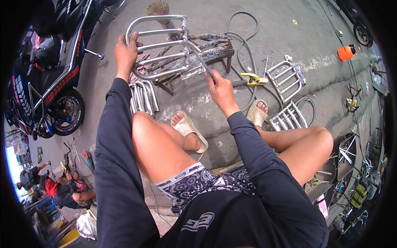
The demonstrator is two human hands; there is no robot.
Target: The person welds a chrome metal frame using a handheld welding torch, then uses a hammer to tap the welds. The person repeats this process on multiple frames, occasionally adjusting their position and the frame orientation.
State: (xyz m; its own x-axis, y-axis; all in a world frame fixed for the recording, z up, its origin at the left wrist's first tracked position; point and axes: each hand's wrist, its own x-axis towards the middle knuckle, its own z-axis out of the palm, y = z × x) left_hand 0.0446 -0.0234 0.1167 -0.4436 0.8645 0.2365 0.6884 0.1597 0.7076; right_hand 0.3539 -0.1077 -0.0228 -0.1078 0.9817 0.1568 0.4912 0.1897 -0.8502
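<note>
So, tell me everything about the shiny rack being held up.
The silvery rack looks like metal tubing: a rounded outer loop with straight bars meeting a crosspiece at its right end. The left grip clasps its curved left side, holding it over a blackened stand; whether the two touch is unclear.

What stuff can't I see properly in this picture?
All in the head view:
- The near end of the grey curved rod: covered by the right hand.
- The top of the motorbike: cut off by the picture's edge.
- What the person sits on: mostly hidden by the patterned shorts and body.
- The little yellow thing on the ground: too small to identify.
</note>
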